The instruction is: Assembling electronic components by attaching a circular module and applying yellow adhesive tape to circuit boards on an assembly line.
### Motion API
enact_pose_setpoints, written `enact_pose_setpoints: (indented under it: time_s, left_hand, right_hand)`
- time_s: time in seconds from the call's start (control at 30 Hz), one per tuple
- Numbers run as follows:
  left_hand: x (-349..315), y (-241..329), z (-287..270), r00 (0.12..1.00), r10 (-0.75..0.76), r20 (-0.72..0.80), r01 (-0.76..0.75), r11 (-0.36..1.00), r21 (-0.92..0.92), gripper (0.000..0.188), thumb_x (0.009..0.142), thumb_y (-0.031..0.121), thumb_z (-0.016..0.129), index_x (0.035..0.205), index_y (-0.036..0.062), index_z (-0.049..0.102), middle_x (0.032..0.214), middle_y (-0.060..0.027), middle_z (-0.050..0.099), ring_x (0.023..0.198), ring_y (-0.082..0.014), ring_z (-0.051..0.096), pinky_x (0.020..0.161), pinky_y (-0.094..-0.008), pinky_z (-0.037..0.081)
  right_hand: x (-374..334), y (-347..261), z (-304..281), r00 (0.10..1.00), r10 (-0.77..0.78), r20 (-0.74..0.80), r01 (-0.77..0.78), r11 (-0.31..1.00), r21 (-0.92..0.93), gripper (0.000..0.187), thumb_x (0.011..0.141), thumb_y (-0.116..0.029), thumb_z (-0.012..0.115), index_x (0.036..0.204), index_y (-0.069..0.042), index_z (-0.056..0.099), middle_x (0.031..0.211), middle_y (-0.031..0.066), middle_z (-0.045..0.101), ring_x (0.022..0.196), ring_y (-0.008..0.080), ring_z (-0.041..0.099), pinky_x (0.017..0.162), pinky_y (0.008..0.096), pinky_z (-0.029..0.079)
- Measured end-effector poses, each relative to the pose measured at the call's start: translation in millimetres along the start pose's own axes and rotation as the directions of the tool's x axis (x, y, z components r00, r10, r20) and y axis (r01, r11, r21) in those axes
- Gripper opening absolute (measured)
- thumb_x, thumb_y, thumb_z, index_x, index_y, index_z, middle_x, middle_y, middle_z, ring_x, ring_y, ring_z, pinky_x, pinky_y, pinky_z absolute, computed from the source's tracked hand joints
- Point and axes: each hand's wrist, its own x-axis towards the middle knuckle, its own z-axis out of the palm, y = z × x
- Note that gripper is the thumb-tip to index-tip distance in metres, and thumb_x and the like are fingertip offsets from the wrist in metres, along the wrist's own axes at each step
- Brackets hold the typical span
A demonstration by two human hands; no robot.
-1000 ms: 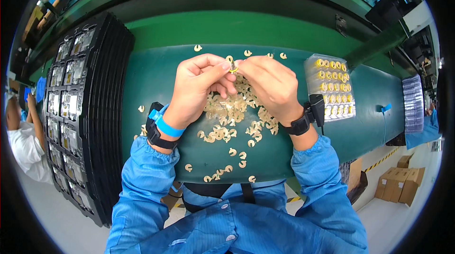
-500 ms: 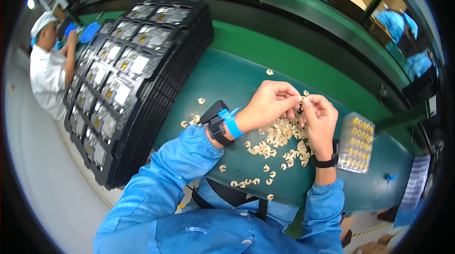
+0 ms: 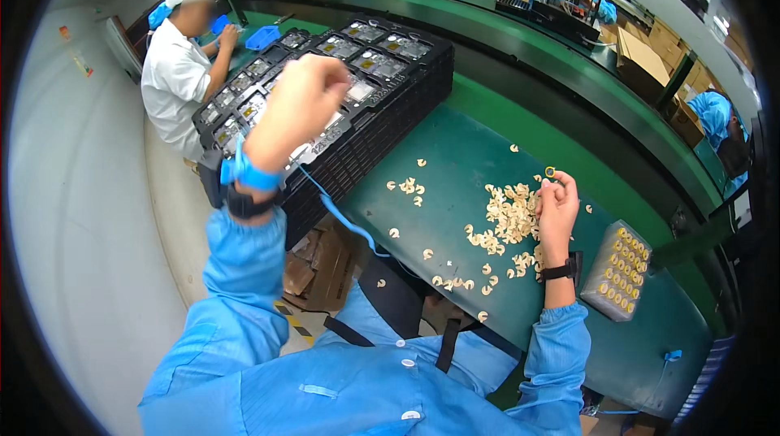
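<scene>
Nearest, lower than the heap and to its left, an open cardboard box [image 3: 333, 286] holds brownish contents too indistinct to name. The smooth green table [image 3: 443, 216] carries the heap [image 3: 510, 216] itself: flat, cream, C-shaped pieces, with strays to its left and on its near side. At the heap's right edge, the right hand [image 3: 557, 212] pinches a small yellow-rimmed ring [image 3: 551, 172] at its fingertips. Right of the heap, a clear plastic tray [image 3: 608, 309] contains rows of round yellow parts. Left of and beyond the heap, stacked ribbed black trays [image 3: 406, 111] hold silvery metallic units in rectangular compartments; over them the blurred left hand [image 3: 307, 99] curls its fingers, whether gripping anything I cannot tell. Farther off stands a blue bin [image 3: 262, 38].
</scene>
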Motion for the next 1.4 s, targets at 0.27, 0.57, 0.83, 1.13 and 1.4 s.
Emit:
enact_pose_setpoints:
  time_s: [0.27, 0.57, 0.83, 1.13, 1.4]
  left_hand:
    - [7, -125, 16, 0.924, 0.108, 0.366, -0.144, 0.987, 0.07, 0.055, 0.075, -0.012, 0.054, 0.128, 0.0012, 0.065, 0.125, -0.0198, 0.071, 0.122, -0.0376, 0.065, 0.103, -0.0425, 0.051]
    - [20, -106, -13, 0.889, 0.246, 0.385, -0.384, 0.859, 0.339, 0.035, 0.069, 0.009, 0.084, 0.102, 0.0089, 0.073, 0.104, -0.0094, 0.071, 0.104, -0.0355, 0.059, 0.091, -0.0451, 0.049]
    - [-6, 10, -26, 0.994, -0.06, 0.09, 0.079, 0.971, -0.226, 0.011, 0.09, 0.003, 0.075, 0.099, -0.0012, 0.069, 0.096, -0.0064, 0.072, 0.082, -0.0094, 0.064, 0.069, -0.0284, 0.05]
    - [12, 132, 184, 0.906, 0.208, 0.368, 0.197, 0.563, -0.803, 0.021, 0.095, 0.011, 0.073, 0.11, -0.0047, 0.071, 0.093, -0.0016, 0.072, 0.078, -0.0036, 0.06, 0.065, -0.0217, 0.048]
    - [24, 135, 247, 0.694, 0.319, 0.646, 0.484, 0.458, -0.746, 0.029, 0.106, 0.017, 0.06, 0.121, -0.0073, 0.066, 0.101, -0.0111, 0.074, 0.09, -0.0177, 0.073, 0.076, -0.0308, 0.062]
  right_hand:
    - [0, -3, -2, 0.999, -0.027, -0.029, 0.027, 1.0, 0.014, 0.031, 0.103, -0.007, 0.06, 0.131, -0.004, 0.049, 0.078, 0.0025, 0.059, 0.054, 0.0043, 0.049, 0.046, 0.0201, 0.04]
    - [-2, -8, -1, 0.999, -0.044, -0.026, 0.044, 0.999, 0.008, 0.034, 0.102, -0.006, 0.061, 0.133, -0.004, 0.048, 0.079, 0.0021, 0.06, 0.057, 0.004, 0.05, 0.048, 0.0192, 0.04]
    - [-11, -33, 1, 0.995, -0.083, 0.05, 0.078, 0.991, 0.105, 0.051, 0.099, -0.001, 0.066, 0.142, -0.004, 0.04, 0.086, 0.0031, 0.064, 0.065, 0.0043, 0.055, 0.056, 0.0191, 0.044]
    - [-14, -57, 13, 0.979, -0.106, 0.172, 0.001, 0.853, 0.522, 0.082, 0.096, -0.007, 0.072, 0.159, -0.01, 0.019, 0.117, 0.0222, 0.07, 0.099, 0.0206, 0.072, 0.081, 0.0327, 0.061]
    - [1, -34, -7, 0.963, -0.065, -0.261, 0.158, 0.922, 0.353, 0.075, 0.093, 0.009, 0.069, 0.152, -0.008, 0.025, 0.108, 0.0218, 0.072, 0.098, 0.0207, 0.073, 0.085, 0.032, 0.061]
